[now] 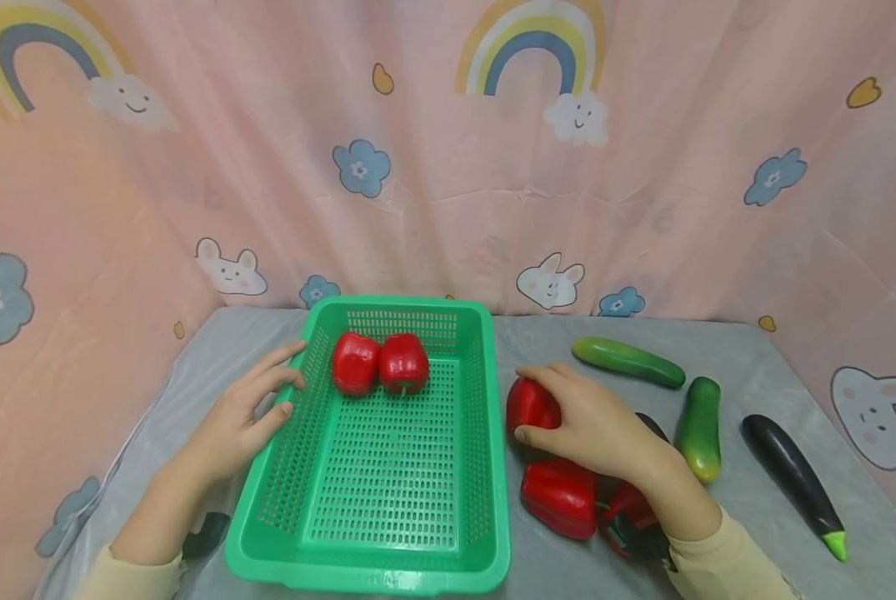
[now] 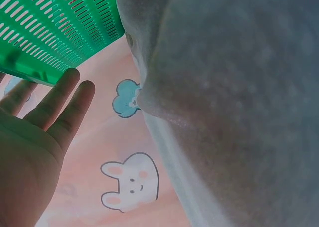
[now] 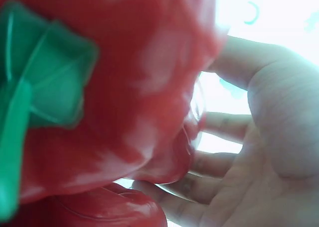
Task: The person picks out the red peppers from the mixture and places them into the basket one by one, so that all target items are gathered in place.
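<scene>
- red pepper (image 1: 530, 408), glossy: just right of the green basket (image 1: 368, 577), on the far side of a second pepper (image 1: 560, 500).
- right hand (image 1: 598, 425): thumb and fingers pinching it.
- left hand (image 1: 233, 417): fingers spread at the basket's left rim.
- likely light, stiff, slippery; best held across rounded sides.

Room in near half of grn basket (image 1: 383, 475), R rim (image 1: 499, 467) blocks low way from R hand (image 1: 593, 421)
</scene>
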A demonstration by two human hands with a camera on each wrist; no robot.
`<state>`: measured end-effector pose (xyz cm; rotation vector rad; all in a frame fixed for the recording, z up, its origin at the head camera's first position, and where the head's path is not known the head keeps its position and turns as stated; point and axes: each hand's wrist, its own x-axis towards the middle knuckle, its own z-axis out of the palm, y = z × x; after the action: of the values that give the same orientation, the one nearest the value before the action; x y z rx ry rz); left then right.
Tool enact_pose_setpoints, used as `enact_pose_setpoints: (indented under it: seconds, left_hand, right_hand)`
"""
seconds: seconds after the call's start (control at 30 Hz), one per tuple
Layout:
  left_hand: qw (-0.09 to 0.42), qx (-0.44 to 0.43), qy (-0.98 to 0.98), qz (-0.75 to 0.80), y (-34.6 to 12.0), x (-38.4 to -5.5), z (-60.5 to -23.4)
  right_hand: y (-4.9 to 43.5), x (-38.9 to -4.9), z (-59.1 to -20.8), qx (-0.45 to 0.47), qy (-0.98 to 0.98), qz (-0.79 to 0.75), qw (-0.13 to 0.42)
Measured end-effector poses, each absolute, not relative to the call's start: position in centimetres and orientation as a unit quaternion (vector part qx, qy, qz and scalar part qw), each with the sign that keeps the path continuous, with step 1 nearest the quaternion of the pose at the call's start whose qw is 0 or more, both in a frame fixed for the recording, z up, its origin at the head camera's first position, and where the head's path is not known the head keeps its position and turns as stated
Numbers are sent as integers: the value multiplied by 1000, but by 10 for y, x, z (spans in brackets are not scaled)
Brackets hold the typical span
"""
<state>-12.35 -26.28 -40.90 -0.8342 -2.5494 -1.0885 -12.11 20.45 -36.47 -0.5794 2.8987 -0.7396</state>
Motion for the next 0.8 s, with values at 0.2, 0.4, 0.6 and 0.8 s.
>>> enact_pose_setpoints:
  seconds: [0.2, 0.4, 0.6, 0.8]
  left_hand:
    - [123, -286, -874, -372, -263, -123, -409]
    - [126, -288, -875, -369, -263, -123, -408]
    - [126, -287, -874, -370, -262, -123, -408]
    - [127, -286, -874, -371, -262, -123, -408]
  right_hand:
    - [204, -121, -364, -191, 949, -247, 37]
    - [204, -121, -363, -185, 952, -242, 30]
    - [207, -123, -358, -190, 952, -240, 9]
    - [208, -125, -355, -202, 951, -233, -10]
